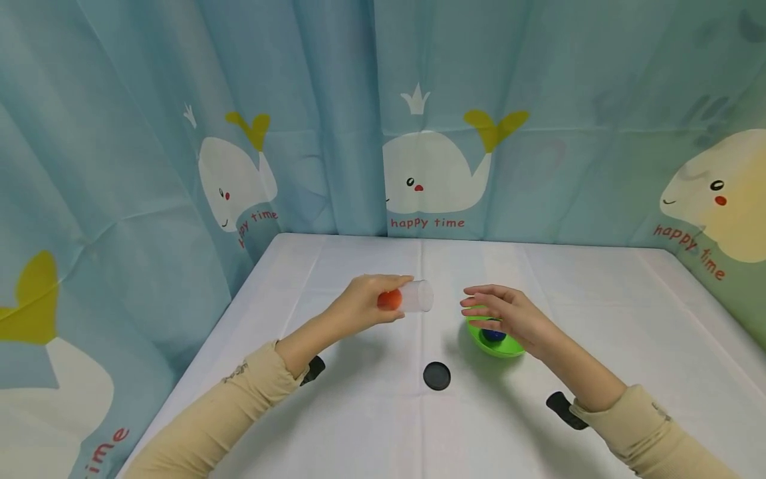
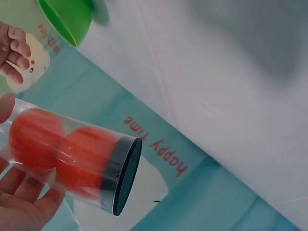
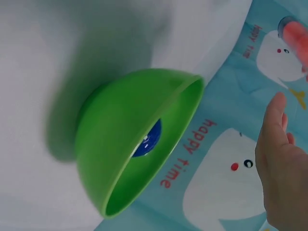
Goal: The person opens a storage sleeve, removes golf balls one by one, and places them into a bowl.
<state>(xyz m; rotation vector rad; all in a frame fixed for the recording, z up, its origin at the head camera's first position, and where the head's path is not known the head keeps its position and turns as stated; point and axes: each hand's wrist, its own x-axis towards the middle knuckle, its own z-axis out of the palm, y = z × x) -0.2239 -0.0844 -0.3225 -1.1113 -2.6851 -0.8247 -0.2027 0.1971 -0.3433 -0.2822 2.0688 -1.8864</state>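
My left hand (image 1: 365, 306) grips a clear plastic tube (image 1: 413, 296) lying sideways above the table, its far end towards the right. An orange ball (image 1: 390, 299) shows inside it. In the left wrist view the tube (image 2: 72, 159) holds two orange balls (image 2: 36, 137) and has a dark band at one end. My right hand (image 1: 503, 313) hovers open, fingers straight, just above a green bowl (image 1: 499, 349) that holds a blue ball (image 1: 493, 334). The right wrist view shows the bowl (image 3: 125, 139), the blue ball (image 3: 149, 139) and the open right hand (image 3: 281, 163).
A round black lid (image 1: 437, 376) lies flat on the white-covered table (image 1: 598, 313), in front of the bowl and between my arms. Blue curtains with whale prints (image 1: 431, 173) close in the table at the back and on both sides.
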